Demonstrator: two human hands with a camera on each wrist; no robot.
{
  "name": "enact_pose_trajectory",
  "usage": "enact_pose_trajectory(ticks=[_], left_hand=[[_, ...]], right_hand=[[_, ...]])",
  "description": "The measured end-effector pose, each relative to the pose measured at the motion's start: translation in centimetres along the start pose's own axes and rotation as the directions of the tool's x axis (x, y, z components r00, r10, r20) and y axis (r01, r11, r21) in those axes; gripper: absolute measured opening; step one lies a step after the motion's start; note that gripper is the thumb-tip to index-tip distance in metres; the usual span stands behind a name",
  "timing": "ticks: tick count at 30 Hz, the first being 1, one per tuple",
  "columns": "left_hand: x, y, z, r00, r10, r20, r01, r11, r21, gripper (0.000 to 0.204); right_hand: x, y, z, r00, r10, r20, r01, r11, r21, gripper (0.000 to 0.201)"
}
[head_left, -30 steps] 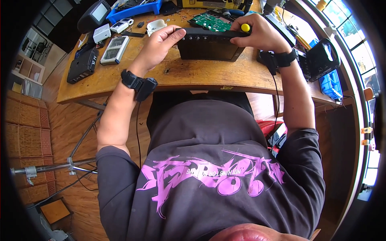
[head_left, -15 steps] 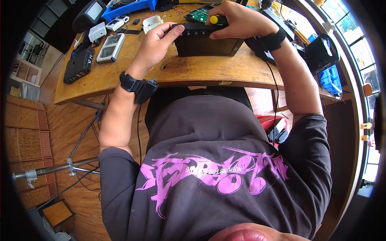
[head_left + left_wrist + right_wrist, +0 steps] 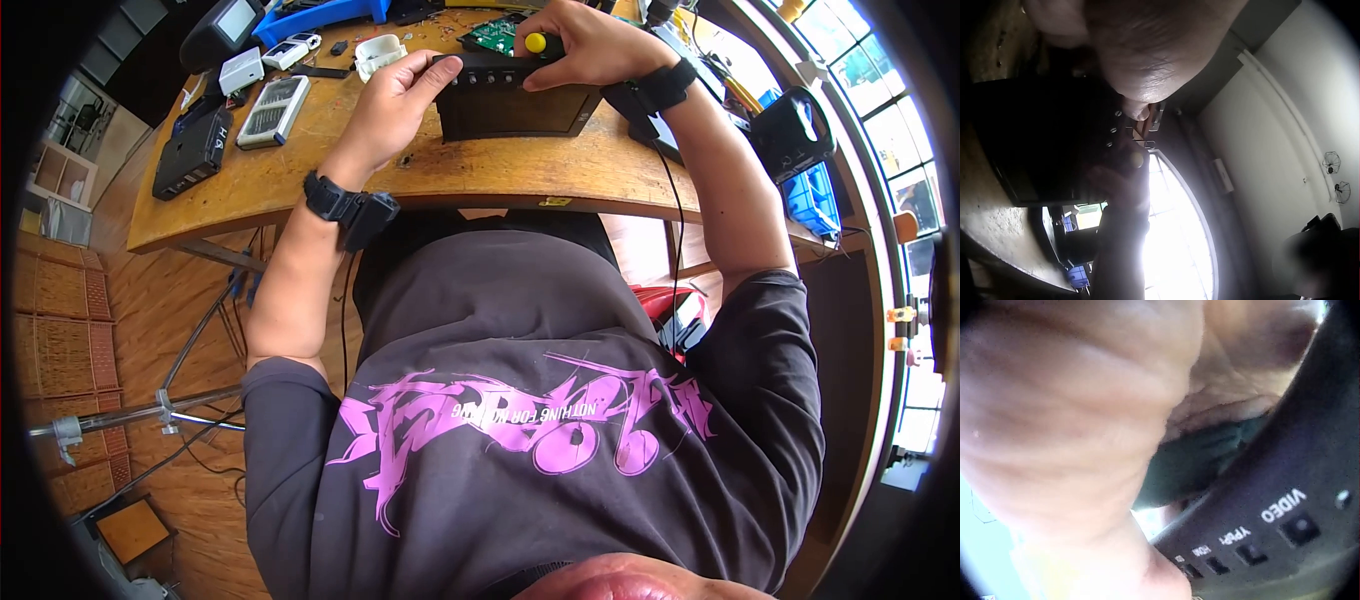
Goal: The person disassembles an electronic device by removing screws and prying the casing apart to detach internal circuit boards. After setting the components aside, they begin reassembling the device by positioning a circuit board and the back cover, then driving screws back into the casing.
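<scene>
A black monitor (image 3: 512, 112) stands on its edge on the wooden table, its row of small buttons along the top. At its upper left corner the left hand (image 3: 388, 112) grips it, thumb in front. The right hand (image 3: 600, 48) lies over the top edge, thumb on the front side, curled round a tool with a round yellow end (image 3: 536, 43). Seen in the right wrist view, a dark green handle (image 3: 1191, 464) runs under the palm beside the casing (image 3: 1329, 450), which is marked VIDEO. The tool's far end is hidden. The left wrist view shows the monitor (image 3: 1041, 144) dark.
Behind the monitor lies a green circuit board (image 3: 492, 37). To the left are a white-framed case (image 3: 274, 112), a black box (image 3: 192, 155), a white shell (image 3: 378, 55) and a blue tray (image 3: 320, 20). A black device (image 3: 795, 135) and blue bin (image 3: 812, 203) stand at right.
Over the past second the right hand has slid left along the monitor's top edge, carrying the yellow-ended tool. The left hand keeps its grip at the corner.
</scene>
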State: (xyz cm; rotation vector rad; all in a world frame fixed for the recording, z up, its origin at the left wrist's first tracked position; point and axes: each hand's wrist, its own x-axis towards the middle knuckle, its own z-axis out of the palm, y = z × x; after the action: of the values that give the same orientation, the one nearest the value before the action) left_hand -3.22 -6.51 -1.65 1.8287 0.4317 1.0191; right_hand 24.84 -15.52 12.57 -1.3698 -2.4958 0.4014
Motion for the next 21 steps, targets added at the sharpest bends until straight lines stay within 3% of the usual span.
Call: enact_pose_trajectory(ticks=[4,7,10,12,15,21], left_hand=[[-0.2,0.3,-0.2,1.000,-0.014,-0.011,0.015,0.999,0.041,0.040],[-0.5,0.7,0.1,0.999,-0.037,-0.029,0.039,0.997,0.071,0.031],[-0.5,1.0,0.2,0.997,-0.067,0.025,0.067,0.998,0.000,0.030],[-0.5,1.4,0.9,0.992,-0.123,-0.036,0.116,0.982,-0.151,0.030],[-0.3,0.2,-0.5,0.995,-0.092,0.045,0.095,0.994,-0.049,0.030],[-0.2,0.6,-0.1,0.997,-0.074,-0.004,0.073,0.992,-0.102,0.032]], right_hand=[[-0.2,-0.1,0.3,0.999,0.000,-0.038,0.000,1.000,-0.003,0.034],[-0.7,-1.4,0.1,0.994,0.112,0.010,-0.112,0.994,-0.006,0.032],[-0.7,-1.0,0.3,0.998,0.051,-0.022,-0.052,0.998,-0.032,0.032],[-0.8,-1.4,0.4,0.998,0.051,-0.037,-0.052,0.998,-0.035,0.033],[-0.9,-1.2,0.5,0.997,0.047,-0.065,-0.050,0.998,-0.046,0.035],[-1.4,-1.7,0.5,0.989,0.078,-0.129,-0.093,0.989,-0.115,0.036]])
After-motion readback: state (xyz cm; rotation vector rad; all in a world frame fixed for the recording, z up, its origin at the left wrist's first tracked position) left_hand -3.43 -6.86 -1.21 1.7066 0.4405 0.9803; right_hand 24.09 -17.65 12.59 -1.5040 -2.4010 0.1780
